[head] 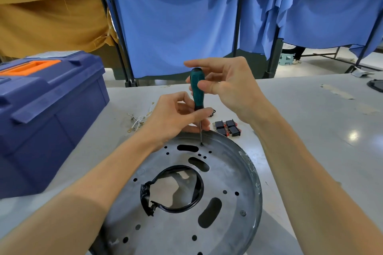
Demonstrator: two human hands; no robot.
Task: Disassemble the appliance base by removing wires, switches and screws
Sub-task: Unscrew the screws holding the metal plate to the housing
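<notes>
Grey worktable (310,130), blue cloth curtains (176,27) on black frames behind, mustard cloth (51,16) far left. Round grey metal base plate (228,192) with punched holes and slots lies flat on the table's near edge; a torn black ring lines its central opening.

Teal-and-black-handled screwdriver (197,87) stands nearly upright, tip seated on a small dark screw (201,144) near the plate's far rim. Left hand (176,120) has thumb and fingers curled in, pinching the bottom of the handle and the thin shaft. Right hand (223,83) grips loosely: thumb on the handle's side, fingers behind it, index finger stretched above the top.

Four black rocker switches (228,127) with red faces sit grouped on the table just beyond the rim. Loose bundle of white wires (138,120) lies left of the left hand. Blue plastic toolbox (47,114) with orange handle at left, lid closed.
</notes>
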